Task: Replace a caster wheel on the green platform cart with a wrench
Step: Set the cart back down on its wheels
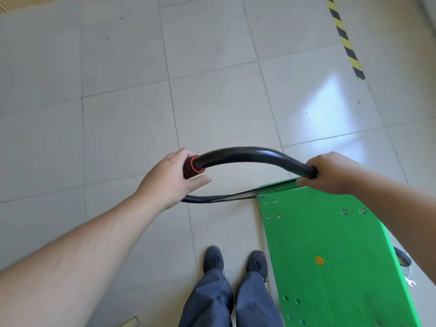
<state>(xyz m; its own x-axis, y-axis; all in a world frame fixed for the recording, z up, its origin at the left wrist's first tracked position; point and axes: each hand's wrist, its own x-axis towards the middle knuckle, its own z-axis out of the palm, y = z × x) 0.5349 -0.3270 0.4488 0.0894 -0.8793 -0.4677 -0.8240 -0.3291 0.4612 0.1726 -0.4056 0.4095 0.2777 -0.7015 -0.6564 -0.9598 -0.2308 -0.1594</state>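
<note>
Green platform cart [330, 251] stands tipped up on the tiled floor [118, 102] at lower right, beside our shoes [213, 259]. We see bolt holes in its underside and one wheel [404, 257] peeking past its right edge, with a wrench [411, 282] tip just below it. Our left hand [168, 177] wraps the black handle [247, 155] at its red-ringed foam grip [192, 166]; our right hand [330, 172] clamps the handle's other bend.

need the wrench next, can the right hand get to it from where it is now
Probably not yet: the right hand grips the black handle, and the wrench lies on the floor beyond the green platform, mostly hidden by that forearm.
</note>
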